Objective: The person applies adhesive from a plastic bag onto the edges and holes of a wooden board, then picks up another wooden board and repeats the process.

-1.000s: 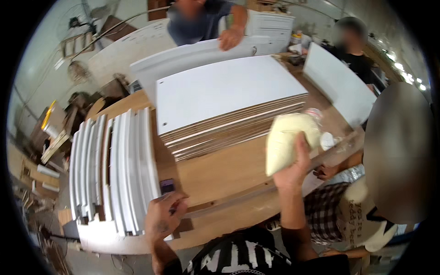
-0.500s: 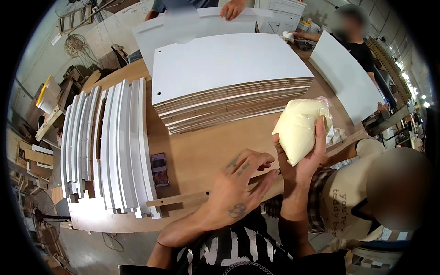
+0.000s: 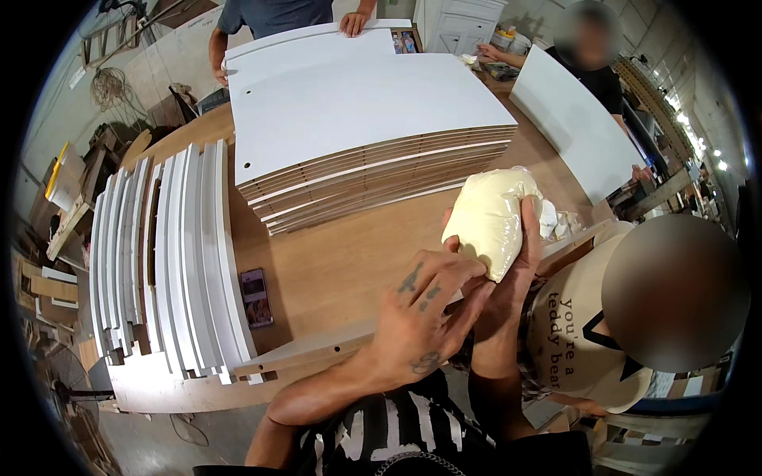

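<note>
My right hand (image 3: 520,254) cups a clear plastic bag (image 3: 488,218) plump with a pale yellow filling, its lower corner pointing down toward me. Fingers of my left hand (image 3: 425,313) pinch at that lower corner, knuckles up, with the fingertips partly hidden. Both hands are above the near edge of the brown worktable (image 3: 333,278). A narrow wooden strip (image 3: 294,358) with a dark hole runs along that edge, beneath my left forearm.
White panels (image 3: 373,103) are stacked mid-table. White strips (image 3: 190,262) lie in rows at left, beside a phone (image 3: 256,297). Across the table a person handles a white board (image 3: 309,47). Another white panel (image 3: 579,127) leans at right; a person in beige (image 3: 567,341) is close on my right.
My left hand has come up to the bag's lower corner and closed on it. The person opposite now grips the white board's left end too. The whole view has shifted slightly.
</note>
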Tool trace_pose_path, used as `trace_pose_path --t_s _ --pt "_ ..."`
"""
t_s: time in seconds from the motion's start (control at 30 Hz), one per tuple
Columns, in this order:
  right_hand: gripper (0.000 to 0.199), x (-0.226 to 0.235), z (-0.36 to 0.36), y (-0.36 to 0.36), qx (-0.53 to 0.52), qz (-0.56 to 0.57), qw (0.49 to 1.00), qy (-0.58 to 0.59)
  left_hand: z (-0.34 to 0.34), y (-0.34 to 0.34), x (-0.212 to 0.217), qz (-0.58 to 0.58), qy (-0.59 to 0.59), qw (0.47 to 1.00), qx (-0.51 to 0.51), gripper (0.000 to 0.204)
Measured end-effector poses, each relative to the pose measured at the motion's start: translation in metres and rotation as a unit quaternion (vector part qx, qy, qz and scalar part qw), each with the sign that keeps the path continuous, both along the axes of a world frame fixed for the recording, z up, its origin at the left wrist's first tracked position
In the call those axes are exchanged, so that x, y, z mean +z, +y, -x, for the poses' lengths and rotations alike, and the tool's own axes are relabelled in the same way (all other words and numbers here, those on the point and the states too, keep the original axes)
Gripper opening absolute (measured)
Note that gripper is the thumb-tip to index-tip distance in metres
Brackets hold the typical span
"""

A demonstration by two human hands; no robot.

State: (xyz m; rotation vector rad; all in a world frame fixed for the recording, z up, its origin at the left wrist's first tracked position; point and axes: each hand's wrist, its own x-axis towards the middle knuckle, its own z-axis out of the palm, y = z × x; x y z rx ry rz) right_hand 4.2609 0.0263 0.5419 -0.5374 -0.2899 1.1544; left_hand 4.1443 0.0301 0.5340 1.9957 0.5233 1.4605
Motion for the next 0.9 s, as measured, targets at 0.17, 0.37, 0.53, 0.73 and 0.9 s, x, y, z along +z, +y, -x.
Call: trace_pose_path --t_s 0.17,0.37,0.53,0.73,0.9 --pt "0.044 0.008 0.006 -0.004 0.000 -0.030 0.999 -0.024 0.000 -0.002 0.001 0.042 -0.007 0.999 -0.023 0.026" --pt "0.045 -0.004 -0.008 -0.003 0.008 -0.025 0.998 -0.054 0.002 -0.006 -0.003 0.277 -0.039 0.949 -0.143 0.017" --pt "0.047 -0.005 -0.012 -0.003 0.003 -0.027 0.998 -0.055 0.006 -0.007 0.006 0.453 -0.090 0.856 -0.232 0.016" --pt "0.048 0.002 -0.003 -0.002 -0.023 -0.016 0.999 -0.035 0.004 -0.004 0.002 0.453 -0.095 0.855 -0.235 0.016" --pt "0.048 -0.003 -0.003 0.000 -0.040 -0.016 0.996 -0.084 0.005 -0.003 -0.003 0.460 -0.137 0.839 -0.258 0.012"
